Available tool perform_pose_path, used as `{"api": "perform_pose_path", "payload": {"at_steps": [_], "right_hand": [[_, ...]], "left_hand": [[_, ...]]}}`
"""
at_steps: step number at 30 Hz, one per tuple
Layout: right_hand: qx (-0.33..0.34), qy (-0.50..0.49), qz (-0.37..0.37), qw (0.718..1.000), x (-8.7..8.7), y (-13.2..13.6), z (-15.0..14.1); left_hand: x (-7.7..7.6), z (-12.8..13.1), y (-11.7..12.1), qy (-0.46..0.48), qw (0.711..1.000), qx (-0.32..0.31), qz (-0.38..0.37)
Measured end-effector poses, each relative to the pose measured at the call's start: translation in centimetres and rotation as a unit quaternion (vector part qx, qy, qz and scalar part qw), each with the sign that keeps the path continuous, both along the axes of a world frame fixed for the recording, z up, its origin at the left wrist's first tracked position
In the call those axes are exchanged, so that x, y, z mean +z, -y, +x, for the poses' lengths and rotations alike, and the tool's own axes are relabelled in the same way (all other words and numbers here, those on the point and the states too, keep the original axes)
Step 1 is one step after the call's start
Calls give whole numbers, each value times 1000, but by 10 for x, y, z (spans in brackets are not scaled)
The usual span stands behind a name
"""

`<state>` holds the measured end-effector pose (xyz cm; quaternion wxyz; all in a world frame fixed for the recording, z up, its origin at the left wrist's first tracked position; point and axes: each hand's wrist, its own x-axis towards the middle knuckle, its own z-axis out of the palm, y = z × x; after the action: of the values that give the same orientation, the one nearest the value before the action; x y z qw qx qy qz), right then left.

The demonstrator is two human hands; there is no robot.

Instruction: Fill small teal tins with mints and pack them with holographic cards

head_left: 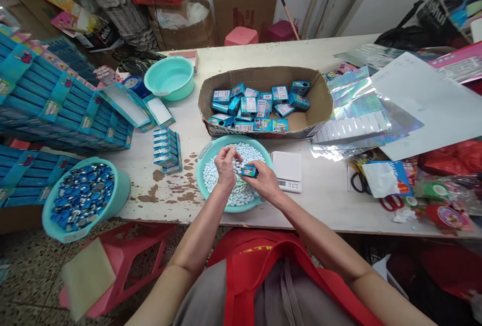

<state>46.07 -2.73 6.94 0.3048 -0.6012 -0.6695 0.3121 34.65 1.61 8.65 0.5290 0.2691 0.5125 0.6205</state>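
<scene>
A teal basin (203,157) full of small white candy tablets (241,193) sits at the table's near edge. Over it, my right hand (265,180) grips a small blue box (250,170). My left hand (226,168) hovers beside it with fingers pinched together at the box's open end, apparently on tablets too small to make out. Behind the basin, a shallow cardboard tray (320,97) holds several of the same small blue boxes (256,107).
A small white scale (288,170) lies right of the basin. An empty teal bowl (170,79), a short stack of blue boxes (165,147) and open display cartons (128,105) stand left. A basin of blue discs (81,195) rests on a red stool. Holographic sheets (361,110) lie right.
</scene>
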Motion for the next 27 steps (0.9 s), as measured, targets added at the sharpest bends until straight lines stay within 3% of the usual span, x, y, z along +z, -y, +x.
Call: {"api": "perform_pose_path", "payload": {"at_steps": [18,23,27], "right_hand": [[-2,-60,11,998,7,2,-5],[-8,-77,3,997,4,3,-8],[-18,-103,-15,994,-5,0,-12]], "left_hand": [[19,-2,2,32,999,-10,-30],[15,-1,2,22,999,-33,-27],[15,-1,5,35,993,-110,-18]]}}
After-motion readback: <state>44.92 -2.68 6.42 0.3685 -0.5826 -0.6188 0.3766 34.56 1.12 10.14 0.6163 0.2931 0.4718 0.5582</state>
